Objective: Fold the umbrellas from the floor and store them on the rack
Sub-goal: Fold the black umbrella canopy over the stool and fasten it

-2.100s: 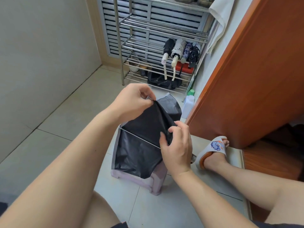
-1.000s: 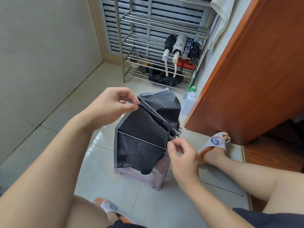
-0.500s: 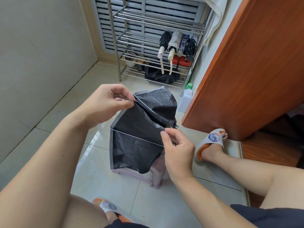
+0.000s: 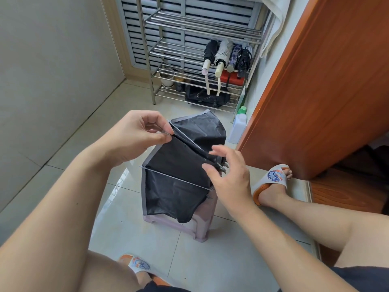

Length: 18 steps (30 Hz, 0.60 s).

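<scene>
While the black umbrella hung half-folded above a pink stool, the left hand pinched the tip of one rib between thumb and forefinger, the other fingers loosely curled. The right hand was open, fingers spread and relaxed, hovering just beside the bunched rib ends; whether the thumb touched the cloth could not be told. One loose rib lay across the canopy below both hands. Bare floor tiles lay open to the left, up to the wall; an orange door stood close on the right. Beyond stood the metal rack, with four folded umbrellas lying side by side on a middle shelf. A white bottle stood between rack and door.
</scene>
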Each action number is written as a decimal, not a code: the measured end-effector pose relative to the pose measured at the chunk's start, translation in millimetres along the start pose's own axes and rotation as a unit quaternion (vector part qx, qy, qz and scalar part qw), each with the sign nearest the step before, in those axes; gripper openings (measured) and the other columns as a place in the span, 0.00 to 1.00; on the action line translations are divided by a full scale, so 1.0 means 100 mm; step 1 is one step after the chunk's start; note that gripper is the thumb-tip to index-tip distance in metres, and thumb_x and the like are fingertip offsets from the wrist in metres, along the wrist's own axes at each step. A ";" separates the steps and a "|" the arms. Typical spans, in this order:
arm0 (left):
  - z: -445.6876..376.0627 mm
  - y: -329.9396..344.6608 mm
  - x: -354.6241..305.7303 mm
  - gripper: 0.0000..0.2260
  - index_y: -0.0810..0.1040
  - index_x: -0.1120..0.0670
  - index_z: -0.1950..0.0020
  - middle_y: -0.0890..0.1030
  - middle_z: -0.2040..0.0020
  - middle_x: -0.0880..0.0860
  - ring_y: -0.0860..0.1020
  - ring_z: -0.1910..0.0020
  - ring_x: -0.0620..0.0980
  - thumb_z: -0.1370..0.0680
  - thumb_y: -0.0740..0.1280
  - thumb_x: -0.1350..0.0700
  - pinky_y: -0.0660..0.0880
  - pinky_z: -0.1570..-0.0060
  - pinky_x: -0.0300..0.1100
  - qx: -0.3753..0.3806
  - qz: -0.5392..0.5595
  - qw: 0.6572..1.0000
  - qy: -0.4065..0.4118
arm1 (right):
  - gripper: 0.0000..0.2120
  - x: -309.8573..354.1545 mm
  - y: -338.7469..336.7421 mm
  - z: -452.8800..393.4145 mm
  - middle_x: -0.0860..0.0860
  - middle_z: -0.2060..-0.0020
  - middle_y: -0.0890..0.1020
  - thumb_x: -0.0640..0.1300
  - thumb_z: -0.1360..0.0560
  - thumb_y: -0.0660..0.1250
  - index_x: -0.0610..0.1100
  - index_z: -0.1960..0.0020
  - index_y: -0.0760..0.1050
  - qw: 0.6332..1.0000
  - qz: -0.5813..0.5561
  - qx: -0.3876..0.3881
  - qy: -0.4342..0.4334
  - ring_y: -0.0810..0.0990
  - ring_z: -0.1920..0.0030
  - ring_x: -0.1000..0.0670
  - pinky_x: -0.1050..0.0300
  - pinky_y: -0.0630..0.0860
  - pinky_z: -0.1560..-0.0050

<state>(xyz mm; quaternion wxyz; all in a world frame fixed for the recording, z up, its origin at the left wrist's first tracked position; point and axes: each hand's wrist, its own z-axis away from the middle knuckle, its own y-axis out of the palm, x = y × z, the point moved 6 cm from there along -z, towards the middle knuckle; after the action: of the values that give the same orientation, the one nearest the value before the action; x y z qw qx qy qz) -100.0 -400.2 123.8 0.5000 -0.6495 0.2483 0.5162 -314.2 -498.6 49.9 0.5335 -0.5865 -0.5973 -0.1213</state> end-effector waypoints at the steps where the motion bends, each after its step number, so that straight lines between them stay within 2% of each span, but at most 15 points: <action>1: 0.00 0.00 0.00 0.13 0.85 0.48 0.61 0.86 0.56 0.54 0.81 0.56 0.49 0.25 0.75 0.66 0.78 0.42 0.49 -0.002 0.000 1.000 0.000 | 0.12 0.03 -0.03 -0.01 0.58 0.53 0.80 0.40 0.28 0.77 0.46 0.46 0.81 0.999 0.017 -0.019 -0.033 0.78 0.48 0.54 0.63 0.73 0.45; 4: 0.01 -0.02 0.01 0.11 0.85 0.49 0.61 0.86 0.55 0.57 0.81 0.55 0.49 0.25 0.75 0.66 0.78 0.42 0.49 -0.002 -0.001 1.000 -0.002 | 0.03 0.07 -0.11 -0.02 0.56 0.60 0.81 0.38 0.28 0.75 0.44 0.57 0.82 0.994 0.041 -0.058 -0.084 0.77 0.55 0.51 0.66 0.70 0.51; 6: 0.02 -0.01 0.02 0.10 0.85 0.49 0.60 0.86 0.55 0.55 0.82 0.55 0.48 0.25 0.75 0.65 0.77 0.42 0.49 0.002 -0.007 1.000 -0.004 | 0.03 0.07 -0.12 0.00 0.54 0.62 0.82 0.38 0.28 0.75 0.43 0.59 0.82 0.993 0.046 -0.063 -0.091 0.77 0.57 0.50 0.63 0.71 0.52; 8: 0.06 -0.01 0.02 0.11 0.85 0.48 0.58 0.85 0.57 0.50 0.83 0.54 0.46 0.25 0.75 0.64 0.77 0.41 0.47 0.008 -0.024 1.000 -0.001 | 0.04 0.09 -0.12 0.05 0.53 0.63 0.82 0.37 0.27 0.75 0.42 0.59 0.82 0.991 0.054 -0.051 -0.112 0.78 0.58 0.49 0.58 0.74 0.54; 10: 0.12 -0.02 0.01 0.11 0.84 0.44 0.53 0.85 0.56 0.46 0.83 0.50 0.44 0.24 0.74 0.62 0.75 0.40 0.42 0.003 -0.091 0.996 0.015 | 0.03 0.11 -0.09 0.10 0.51 0.63 0.82 0.37 0.25 0.75 0.41 0.58 0.83 0.986 0.067 -0.023 -0.148 0.78 0.58 0.47 0.55 0.75 0.54; 12: 0.25 -0.02 0.00 0.12 0.84 0.39 0.50 0.83 0.55 0.42 0.79 0.47 0.41 0.23 0.73 0.59 0.71 0.46 0.34 -0.016 -0.215 0.976 0.028 | 0.04 0.13 -0.05 0.16 0.50 0.63 0.81 0.37 0.24 0.74 0.40 0.57 0.83 0.980 0.082 0.012 -0.182 0.77 0.58 0.46 0.53 0.75 0.54; 14: 0.40 0.02 0.01 0.11 0.83 0.38 0.55 0.78 0.54 0.40 0.75 0.47 0.45 0.23 0.73 0.56 0.68 0.51 0.37 -0.028 -0.312 0.949 0.028 | 0.04 0.13 0.01 0.24 0.49 0.61 0.81 0.37 0.23 0.73 0.40 0.57 0.82 0.974 0.086 0.045 -0.203 0.77 0.56 0.45 0.52 0.75 0.53; 16: 0.57 0.03 0.16 0.08 0.84 0.40 0.59 0.75 0.57 0.43 0.73 0.54 0.45 0.23 0.73 0.53 0.67 0.56 0.40 -0.040 -0.313 0.948 -0.049 | 0.04 0.13 0.09 0.33 0.48 0.59 0.80 0.36 0.24 0.73 0.39 0.58 0.81 0.971 0.073 0.072 -0.218 0.77 0.55 0.46 0.53 0.75 0.52; 18: 0.77 0.09 0.46 0.09 0.85 0.43 0.61 0.79 0.67 0.45 0.76 0.66 0.44 0.23 0.72 0.56 0.70 0.64 0.41 -0.046 -0.229 0.954 -0.189 | 0.04 0.11 0.21 0.45 0.48 0.57 0.80 0.35 0.25 0.73 0.39 0.58 0.80 0.964 0.064 0.118 -0.232 0.77 0.55 0.46 0.53 0.75 0.53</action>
<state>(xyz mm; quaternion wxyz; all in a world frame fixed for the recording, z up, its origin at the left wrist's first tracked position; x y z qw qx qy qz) -124.3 -324.4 80.9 0.6121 -0.6022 -0.0304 0.5117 -315.9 -451.6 30.6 0.4527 -0.5685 -0.6757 0.1236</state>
